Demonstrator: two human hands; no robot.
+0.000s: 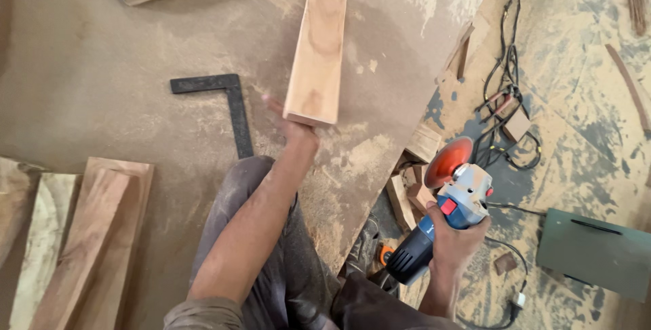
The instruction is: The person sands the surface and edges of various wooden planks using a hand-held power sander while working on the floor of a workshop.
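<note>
My left hand [290,125] reaches forward and grips the near end of a long light-brown wooden block [317,51], holding it out over a dusty board. The block mostly hides the fingers; only the thumb tip shows at its left. My right hand [453,236] is closed around the dark body of a blue and grey angle grinder [444,218], held low at the right. The grinder's orange sanding disc [447,160] points up and away from the block.
A black metal try square [234,103] lies on the sawdust-covered board [122,66]. Wooden planks [88,235] are stacked at lower left. Offcuts [410,188], black cables [505,79] and a green plate [597,252] lie on the floor at the right.
</note>
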